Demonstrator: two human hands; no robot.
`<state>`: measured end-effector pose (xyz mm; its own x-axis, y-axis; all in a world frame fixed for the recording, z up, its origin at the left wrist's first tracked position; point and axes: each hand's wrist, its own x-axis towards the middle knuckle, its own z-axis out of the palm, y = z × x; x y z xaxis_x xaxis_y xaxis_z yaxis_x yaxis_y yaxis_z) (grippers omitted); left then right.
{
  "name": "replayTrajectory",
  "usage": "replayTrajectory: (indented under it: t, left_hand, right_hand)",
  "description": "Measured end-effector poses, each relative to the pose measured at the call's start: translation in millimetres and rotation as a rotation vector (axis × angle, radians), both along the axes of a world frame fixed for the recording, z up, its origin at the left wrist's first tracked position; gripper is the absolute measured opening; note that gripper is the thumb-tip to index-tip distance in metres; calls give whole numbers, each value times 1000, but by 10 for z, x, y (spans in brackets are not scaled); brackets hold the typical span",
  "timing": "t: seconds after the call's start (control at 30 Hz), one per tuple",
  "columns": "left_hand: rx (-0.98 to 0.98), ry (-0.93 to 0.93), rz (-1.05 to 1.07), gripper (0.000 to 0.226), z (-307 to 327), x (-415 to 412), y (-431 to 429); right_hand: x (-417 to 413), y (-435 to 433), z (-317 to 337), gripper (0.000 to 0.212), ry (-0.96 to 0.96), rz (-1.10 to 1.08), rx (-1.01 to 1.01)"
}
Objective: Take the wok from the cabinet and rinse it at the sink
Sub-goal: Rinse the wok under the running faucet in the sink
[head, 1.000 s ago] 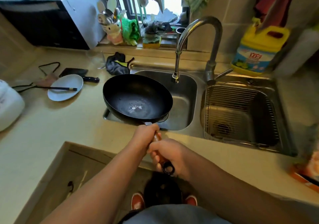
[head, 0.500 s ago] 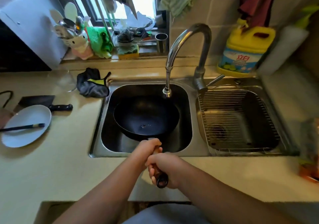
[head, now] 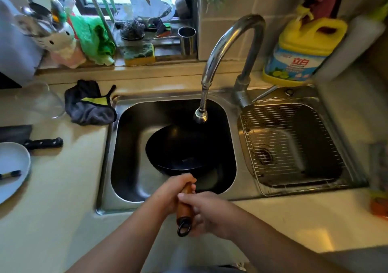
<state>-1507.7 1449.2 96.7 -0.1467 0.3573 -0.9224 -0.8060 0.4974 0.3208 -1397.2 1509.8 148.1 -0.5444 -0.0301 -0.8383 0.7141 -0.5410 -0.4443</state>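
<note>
The black wok [head: 180,148] sits low inside the left basin of the steel sink [head: 109,167], tilted, under the spout of the curved tap [head: 222,48]. No water runs from the tap. Its wooden handle [head: 184,207] sticks out over the sink's front rim toward me. My left hand [head: 174,190] grips the handle near the pan. My right hand [head: 205,211] is wrapped around the handle's lower end by the black hanging ring.
The right basin holds a wire rack [head: 291,146]. A yellow detergent jug [head: 302,50] stands behind it. A dark cloth [head: 90,104], a glass bowl [head: 42,100], a cleaver [head: 31,140] and a white plate [head: 12,167] lie on the counter to the left.
The wok went from above the counter edge over into the left basin and sank lower under the tap. Both hands stayed on the handle.
</note>
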Motion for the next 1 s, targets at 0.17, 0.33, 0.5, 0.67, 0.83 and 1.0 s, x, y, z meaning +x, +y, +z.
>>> replayTrajectory:
  t: [0.17,0.33,0.5,0.67,0.83,1.0]
  left_hand:
    - [66,-21,26,7,-66,-28,-55]
    - [51,1,-7,7,-157,-66,-83]
    - [-4,23,-67,10,-150,-149,-121]
    - [-16,47,-157,5,-138,-233,-197]
    - [7,45,-152,8,-168,-249,-244]
    - [13,42,-139,8,-203,-247,-243]
  right_hand:
    - [46,805,52,28,-13,-47,280]
    - [-116,1851,179,24,4,-339,455]
    - [-472,2572,196,17,-54,-592,664]
    - [-655,2893,60,19,-89,-653,772]
    - [-694,2959,-57,15,-102,-639,897]
    - [-656,2934,-92,14,-98,-616,946]
